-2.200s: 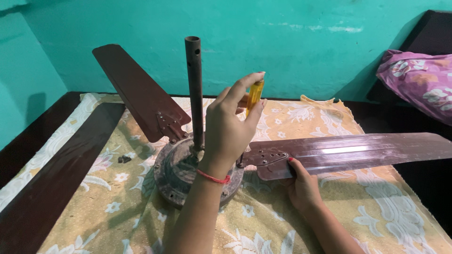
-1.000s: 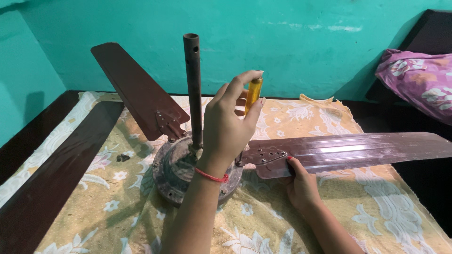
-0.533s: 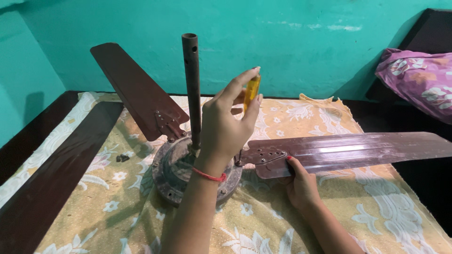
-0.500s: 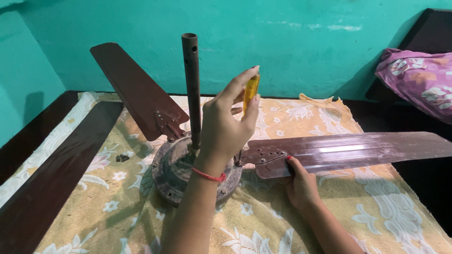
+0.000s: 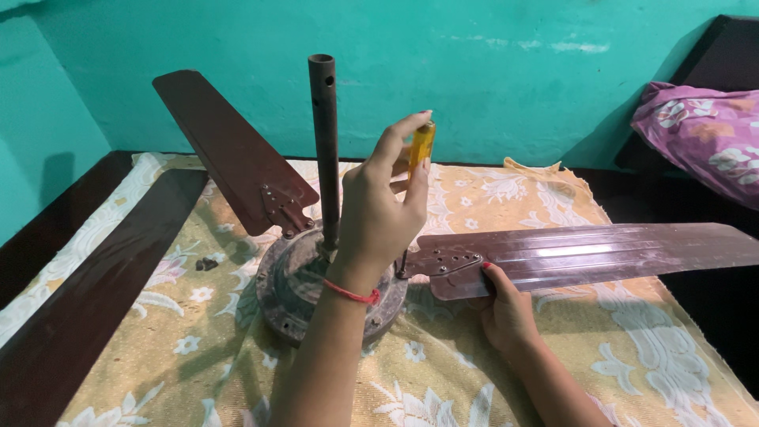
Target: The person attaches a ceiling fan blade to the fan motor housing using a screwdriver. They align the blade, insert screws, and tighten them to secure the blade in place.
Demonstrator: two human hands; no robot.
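A brown ceiling fan lies on a yellow flowered cloth (image 5: 553,198), its round motor hub (image 5: 292,289) down and its rod (image 5: 324,142) pointing straight up. My left hand (image 5: 379,213), a red thread at the wrist, grips a yellow-handled screwdriver (image 5: 421,144) upright. The shaft runs down to the bracket (image 5: 443,261) of the right blade (image 5: 601,253), beside the hub. My right hand (image 5: 506,312) holds that blade from beneath, near the bracket. Another blade (image 5: 229,150) rises to the upper left.
A long dark brown board, perhaps a third blade (image 5: 95,292), lies along the left. Small dark bits (image 5: 207,263) rest on the cloth near the hub. A pink flowered bundle (image 5: 704,134) sits at the right against the teal wall.
My left hand's fingers have shifted slightly on the screwdriver handle. The fan and my right hand stay where they were.
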